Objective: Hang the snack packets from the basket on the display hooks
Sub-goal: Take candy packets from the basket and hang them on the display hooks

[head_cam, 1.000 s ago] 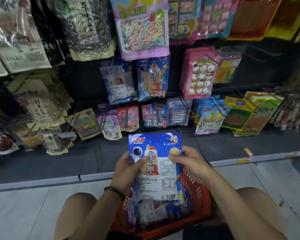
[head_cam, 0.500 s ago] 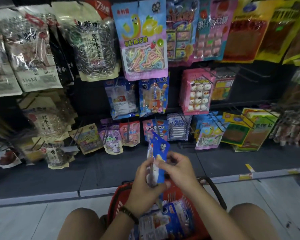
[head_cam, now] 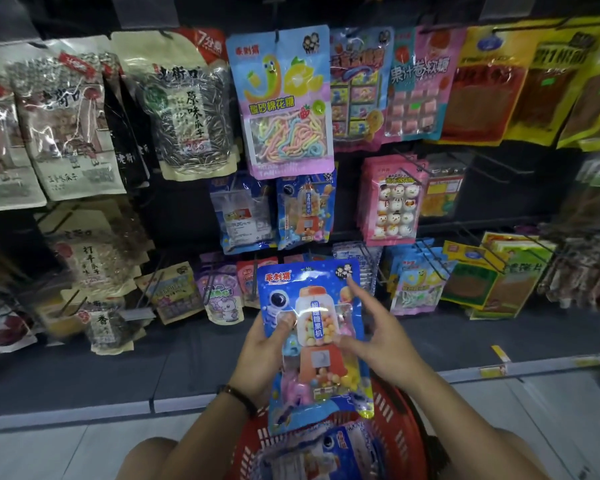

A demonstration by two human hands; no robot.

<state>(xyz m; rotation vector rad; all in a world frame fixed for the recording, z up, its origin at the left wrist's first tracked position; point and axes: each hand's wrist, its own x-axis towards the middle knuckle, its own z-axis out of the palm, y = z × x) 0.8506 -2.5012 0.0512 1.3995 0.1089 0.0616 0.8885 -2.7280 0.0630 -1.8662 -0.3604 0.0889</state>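
Observation:
I hold a blue snack packet (head_cam: pixel 312 327) printed with an astronaut and a gumball machine upright in front of me, its printed front towards me. My left hand (head_cam: pixel 264 355) grips its left edge, thumb across the front. My right hand (head_cam: pixel 371 337) rests on the packet's right side with fingers spread and nearly straight, forefinger reaching up to the top corner. Below sits the red basket (head_cam: pixel 402 438) with more blue packets (head_cam: pixel 326 452) inside. Two matching blue packets (head_cam: pixel 305 209) hang on display hooks directly above.
The dark rack is crowded with hanging packets: seed bags (head_cam: pixel 187 109) at left, a pastel candy packet (head_cam: pixel 284 102) top centre, pink packets (head_cam: pixel 392 199) and yellow packets (head_cam: pixel 482 275) at right. Bare wire hooks (head_cam: pixel 499 168) jut out right of the pink ones. My knees flank the basket.
The packet was turned round from its back label, through edge-on, to show its front. The hands lifted it higher and my view tilted up to the rack.

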